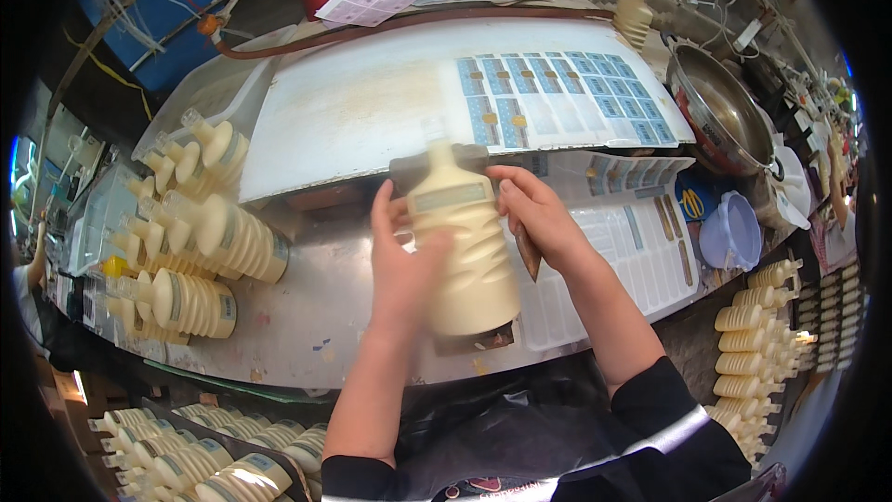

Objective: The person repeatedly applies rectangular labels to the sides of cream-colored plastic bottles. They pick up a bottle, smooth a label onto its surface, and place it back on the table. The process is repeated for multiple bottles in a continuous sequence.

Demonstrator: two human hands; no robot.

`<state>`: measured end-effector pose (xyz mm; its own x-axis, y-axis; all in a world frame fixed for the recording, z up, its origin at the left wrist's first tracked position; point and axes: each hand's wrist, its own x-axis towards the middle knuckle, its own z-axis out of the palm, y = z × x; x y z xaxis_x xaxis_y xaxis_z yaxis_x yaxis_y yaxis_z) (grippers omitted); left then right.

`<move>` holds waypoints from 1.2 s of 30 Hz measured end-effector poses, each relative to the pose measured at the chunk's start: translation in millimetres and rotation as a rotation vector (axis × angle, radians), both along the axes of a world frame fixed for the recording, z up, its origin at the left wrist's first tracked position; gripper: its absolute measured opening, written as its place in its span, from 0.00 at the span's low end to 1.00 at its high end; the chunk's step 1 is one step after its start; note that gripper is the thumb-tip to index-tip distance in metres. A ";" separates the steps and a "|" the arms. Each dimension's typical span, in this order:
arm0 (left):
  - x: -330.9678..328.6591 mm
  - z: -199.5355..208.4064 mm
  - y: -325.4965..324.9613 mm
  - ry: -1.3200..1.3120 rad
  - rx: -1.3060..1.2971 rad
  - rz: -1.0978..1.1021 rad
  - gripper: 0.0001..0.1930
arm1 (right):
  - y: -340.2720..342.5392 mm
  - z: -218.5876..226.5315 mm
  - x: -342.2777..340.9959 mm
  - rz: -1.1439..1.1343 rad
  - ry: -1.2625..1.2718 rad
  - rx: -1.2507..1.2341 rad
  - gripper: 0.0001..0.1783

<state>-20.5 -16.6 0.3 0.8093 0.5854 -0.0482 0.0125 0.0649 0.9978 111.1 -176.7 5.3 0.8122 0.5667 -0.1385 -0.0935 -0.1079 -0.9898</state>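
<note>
A cream-coloured ribbed plastic bottle (462, 284) lies in front of me, its neck pointing away, over a dark support (478, 342). A pale label strip (452, 196) runs across its shoulder. My left hand (401, 246) grips the bottle's left side, the thumb blurred over its front. My right hand (539, 212) is closed around a flat brown scraper-like tool (529, 254), its pointed end hanging down beside the bottle. The right fingertips are by the right end of the label strip; whether they touch it I cannot tell.
Sheets of blue labels (557, 93) lie on a sloping white board (353, 112). Several similar bottles (218, 228) stand at left, more (743, 344) at lower right. A ridged translucent tray (604, 279), lavender bucket (731, 230) and metal pan (720, 107) are at right.
</note>
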 end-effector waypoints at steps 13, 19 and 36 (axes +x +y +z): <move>22.3 -7.8 3.2 -0.170 -0.383 0.105 0.13 | 21.3 -3.7 3.8 -0.035 0.009 -0.061 0.14; 22.1 -5.7 3.3 -0.170 -0.416 0.109 0.14 | 20.7 -0.8 3.8 -0.032 0.020 -0.074 0.15; 24.5 -10.0 7.1 -0.177 -0.473 0.084 0.14 | 20.3 -4.8 2.8 -0.007 0.054 -0.039 0.18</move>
<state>4.0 -9.4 -9.7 0.7804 0.5958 -0.1897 -0.1788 0.5033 0.8454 113.8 -156.4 0.5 0.8071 0.5542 -0.2038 -0.1472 -0.1454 -0.9784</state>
